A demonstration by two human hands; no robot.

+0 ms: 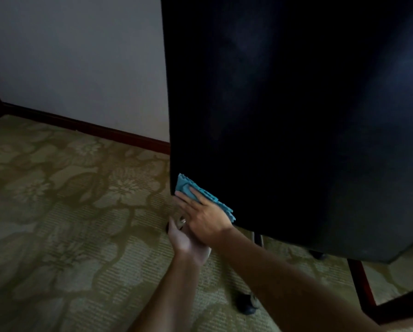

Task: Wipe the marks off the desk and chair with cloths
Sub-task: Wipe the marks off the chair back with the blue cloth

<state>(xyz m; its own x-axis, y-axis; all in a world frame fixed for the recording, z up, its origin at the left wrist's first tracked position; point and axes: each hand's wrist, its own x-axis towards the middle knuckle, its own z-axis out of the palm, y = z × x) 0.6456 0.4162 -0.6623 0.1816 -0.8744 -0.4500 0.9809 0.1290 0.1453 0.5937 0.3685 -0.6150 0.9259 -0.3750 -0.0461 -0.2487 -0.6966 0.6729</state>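
right hand presses a blue cloth flat, fingers spread, on the dark chair back's seven o'clock corner; left hand's grip unclear; wiping looks midway, desk unseen.

The chair back is running off the top and right edges, too dark to show any marks. The right hand is covering much of the cloth. The left hand is hiding most of the chair base, its fingers lying behind the right wrist. A caster is showing blurred.
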